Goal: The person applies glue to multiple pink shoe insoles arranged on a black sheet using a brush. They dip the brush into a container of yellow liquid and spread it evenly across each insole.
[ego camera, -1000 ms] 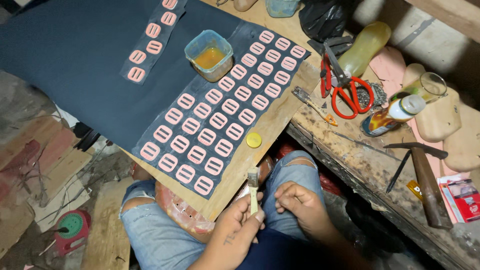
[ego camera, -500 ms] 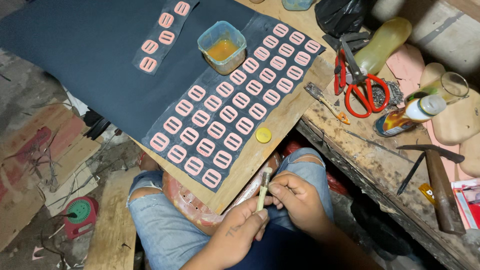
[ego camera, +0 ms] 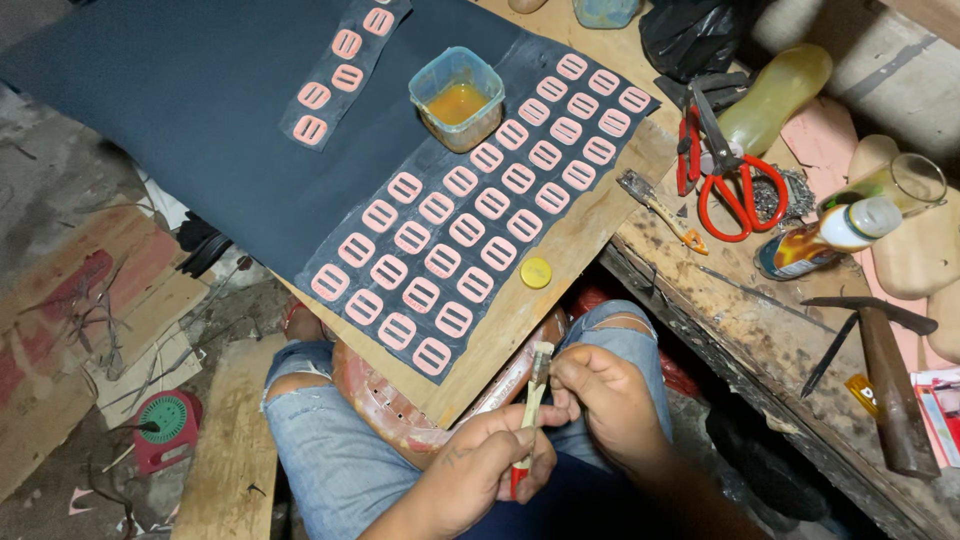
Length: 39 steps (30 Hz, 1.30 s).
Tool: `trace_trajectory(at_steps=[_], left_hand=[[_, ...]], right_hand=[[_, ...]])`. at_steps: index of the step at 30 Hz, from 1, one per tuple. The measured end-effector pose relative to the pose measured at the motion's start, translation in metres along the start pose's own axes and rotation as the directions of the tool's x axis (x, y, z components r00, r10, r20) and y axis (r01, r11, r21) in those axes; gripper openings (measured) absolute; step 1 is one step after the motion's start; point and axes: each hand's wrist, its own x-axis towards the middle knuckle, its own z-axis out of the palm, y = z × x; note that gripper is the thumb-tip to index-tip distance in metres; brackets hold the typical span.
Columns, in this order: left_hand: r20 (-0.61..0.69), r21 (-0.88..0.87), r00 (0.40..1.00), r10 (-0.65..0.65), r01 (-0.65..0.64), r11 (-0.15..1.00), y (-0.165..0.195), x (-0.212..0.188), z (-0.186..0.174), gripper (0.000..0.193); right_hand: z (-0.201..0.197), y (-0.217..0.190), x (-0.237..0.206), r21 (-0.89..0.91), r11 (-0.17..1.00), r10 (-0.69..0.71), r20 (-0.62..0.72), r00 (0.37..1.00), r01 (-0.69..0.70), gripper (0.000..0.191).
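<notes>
2 bare hands meet low in the head view, over the person's lap in torn blue jeans (ego camera: pixel 330 460). The left hand (ego camera: pixel 485 465) is wrapped in a fist around the lower shaft of a small brush (ego camera: pixel 530 415), which has a pale handle with a red end showing below the fist. The right hand (ego camera: pixel 600 395) pinches the brush near its bristle tip between thumb and fingertips, so both hands are closed on the same tool, held upright just in front of the board's near corner.

Across the knees lies a wooden board (ego camera: pixel 590 225) carrying a dark sheet (ego camera: pixel 180 110). On the sheet's near strip sit rows of pink slotted buckle-shaped pieces (ego camera: pixel 470 230), close together but apart from each other; 4 more of them (ego camera: pixel 335 60) lie on a separate dark strip further up. Beside the rows stands a square clear tub of amber glue (ego camera: pixel 457 97). 1 yellow cap (ego camera: pixel 536 272) rests on the bare wood, near the brush.

To the right, on a rough workbench (ego camera: pixel 760 330), lie red-handled scissors (ego camera: pixel 725 165), a second worn brush (ego camera: pixel 660 210), a small bottle with a white cap (ego camera: pixel 825 240) and a hammer (ego camera: pixel 885 375). On the floor at left is a red and green round device (ego camera: pixel 165 425)
</notes>
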Motion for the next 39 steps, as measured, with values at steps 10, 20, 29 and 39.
trace_trajectory(at_steps=[10, 20, 29, 39], left_hand=[[0.009, 0.295, 0.992, 0.128, -0.125, 0.947, -0.014, 0.009, -0.001, 0.027], [0.032, -0.141, 0.997, 0.077, -0.072, 0.987, -0.008, 0.007, -0.004, 0.031], [-0.014, -0.017, 0.995, 0.096, -0.097, 0.995, -0.005, 0.005, -0.002, 0.034], [-0.034, -0.059, 0.991, 0.130, -0.132, 0.990, -0.007, 0.003, -0.004, 0.038]], right_hand=[[0.010, 0.007, -0.004, 0.135, 0.991, -0.050, 0.177, 0.983, 0.026, 0.007], [0.005, 0.009, -0.007, 0.188, 0.980, 0.051, 0.096, 0.994, -0.068, 0.021], [0.004, 0.017, -0.003, 0.149, 0.989, -0.024, 0.037, 0.999, 0.018, 0.023], [0.006, 0.000, -0.009, 0.119, 0.992, -0.029, -0.015, 0.999, 0.031, 0.016]])
